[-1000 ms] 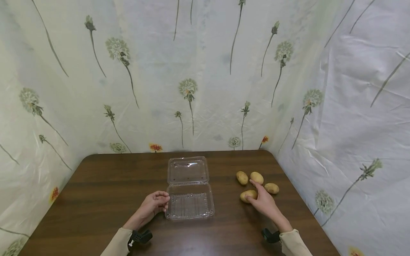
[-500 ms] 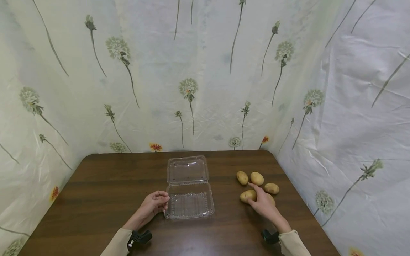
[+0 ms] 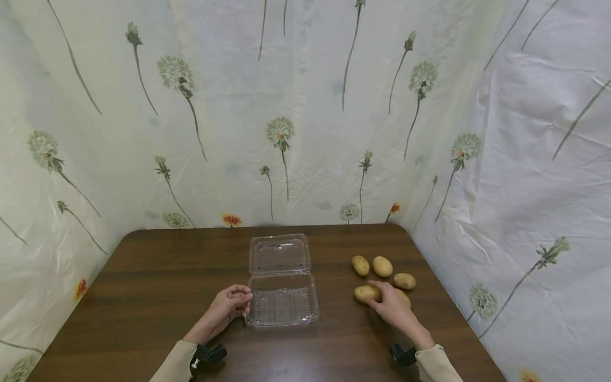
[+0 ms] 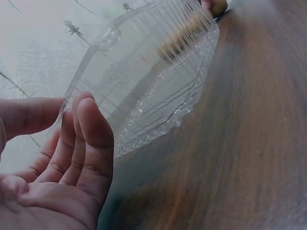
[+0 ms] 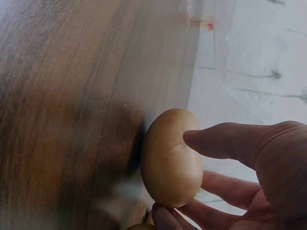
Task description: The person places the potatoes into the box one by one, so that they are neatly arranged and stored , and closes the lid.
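Note:
A clear plastic clamshell container (image 3: pixel 282 313) lies with its lid (image 3: pixel 280 254) folded back, away from me. My left hand (image 3: pixel 228 309) pinches the left rim of its base between thumb and fingers; the left wrist view shows the thumb (image 4: pixel 33 115) at that rim. To the right, my right hand (image 3: pixel 392 305) grips a smooth yellow potato (image 5: pixel 170 158), thumb on one side and fingers on the other. This potato is low over the table in the head view. Another potato (image 3: pixel 403 297) shows partly from behind the right hand.
Behind the right hand lie more loose potatoes: one on the left (image 3: pixel 360 266), one in the middle (image 3: pixel 382 267) and one on the right (image 3: pixel 404 281). The dark wooden table (image 3: pixel 181 265) is bordered by a flower-printed curtain (image 3: pixel 315 159) at the back and sides.
The right hand's fingers have drawn in from the back potato and closed round the near one, which has moved slightly left. The left hand and container stay as they were.

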`<state>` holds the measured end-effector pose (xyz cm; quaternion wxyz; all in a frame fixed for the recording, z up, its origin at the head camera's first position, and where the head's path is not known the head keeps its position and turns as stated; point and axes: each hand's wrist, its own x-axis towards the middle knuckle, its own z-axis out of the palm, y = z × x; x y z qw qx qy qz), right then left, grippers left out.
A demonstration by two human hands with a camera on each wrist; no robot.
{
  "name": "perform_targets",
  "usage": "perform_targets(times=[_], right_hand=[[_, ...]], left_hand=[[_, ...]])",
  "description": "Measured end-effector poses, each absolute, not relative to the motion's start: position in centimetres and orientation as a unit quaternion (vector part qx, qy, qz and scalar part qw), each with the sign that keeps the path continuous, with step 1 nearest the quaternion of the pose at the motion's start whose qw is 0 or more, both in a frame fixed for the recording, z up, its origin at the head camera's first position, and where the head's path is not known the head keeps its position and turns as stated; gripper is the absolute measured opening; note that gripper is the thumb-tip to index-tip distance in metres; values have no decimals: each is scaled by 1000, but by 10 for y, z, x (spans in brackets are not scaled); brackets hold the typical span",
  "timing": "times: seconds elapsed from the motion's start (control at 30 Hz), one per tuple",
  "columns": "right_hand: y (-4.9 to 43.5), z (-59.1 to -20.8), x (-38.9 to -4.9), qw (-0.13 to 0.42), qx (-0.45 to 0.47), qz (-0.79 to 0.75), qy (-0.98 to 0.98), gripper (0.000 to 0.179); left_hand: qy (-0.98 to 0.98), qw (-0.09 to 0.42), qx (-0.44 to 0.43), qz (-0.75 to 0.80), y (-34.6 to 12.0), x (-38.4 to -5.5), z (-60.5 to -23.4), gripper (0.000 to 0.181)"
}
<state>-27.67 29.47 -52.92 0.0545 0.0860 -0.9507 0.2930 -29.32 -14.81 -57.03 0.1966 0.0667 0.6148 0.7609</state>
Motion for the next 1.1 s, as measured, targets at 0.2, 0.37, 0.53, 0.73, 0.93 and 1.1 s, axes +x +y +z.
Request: perform_targets(times=[0.2,0.37,0.53,0.73,0.93,1.1], right_hand=[[295,-534,-279,56,74,286,-954,47],[295,-537,-278,59,71,283,-955,45],[294,-538,-278,56,66,284,-955,46],[294,-537,-278,59,57,291,-953,46],[293,-534,-277,43,34,289,-956,51],[292,-531,-276,26,13,286,-958,53]], left_hand=[[609,195,67,766,-147,-294,-570,31],[610,194,65,766,-147,-294,-571,35],[611,196,61,764,-146,-294,-571,42],[608,196,65,766,-147,-295,-570,36],[608,190,63,768,-147,-295,-572,39],[602,189,60,773,-146,-294,-574,38]])
